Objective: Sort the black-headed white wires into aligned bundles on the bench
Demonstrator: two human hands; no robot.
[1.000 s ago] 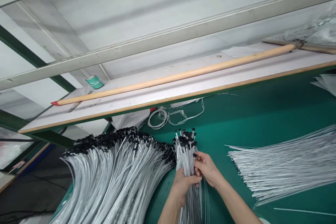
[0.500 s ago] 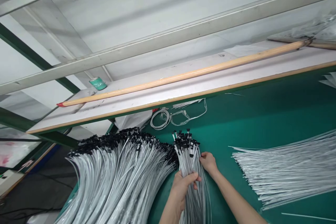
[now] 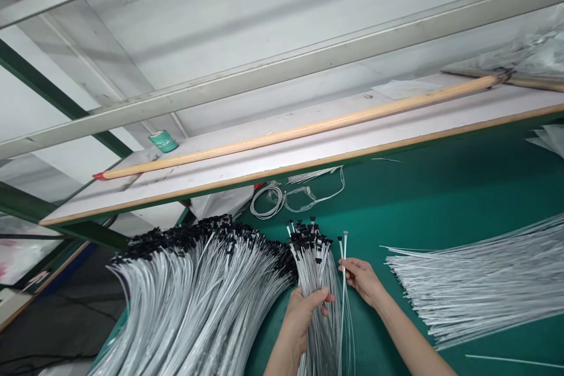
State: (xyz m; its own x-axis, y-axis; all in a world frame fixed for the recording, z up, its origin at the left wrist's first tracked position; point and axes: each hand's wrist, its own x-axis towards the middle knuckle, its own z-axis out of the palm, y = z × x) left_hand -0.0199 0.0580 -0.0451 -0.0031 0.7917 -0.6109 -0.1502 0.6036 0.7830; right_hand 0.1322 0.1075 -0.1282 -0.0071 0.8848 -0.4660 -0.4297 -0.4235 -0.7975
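My left hand [image 3: 304,320] is closed around a thick upright bundle of thin white wires [image 3: 312,264] with small black tips at the top. My right hand [image 3: 361,281] stands just to the right of that bundle, pinching a few separate wire strands [image 3: 343,252] between fingers and thumb. The lower ends of the bundle run down past the bottom of the view. A large heap of matching black-tipped wires [image 3: 189,299] lies to the left of my left hand.
A loose spread of white wires [image 3: 480,282] lies right on the green mat [image 3: 396,200]. A small white cable coil [image 3: 267,201] sits beyond. Above, a white shelf board [image 3: 264,171] holds a wooden pole [image 3: 299,132] and a green tin [image 3: 163,141]. The floor is left of the bench.
My right hand has moved right, away from the bundle, and now holds a few strands apart from it. My left hand still grips the bundle.
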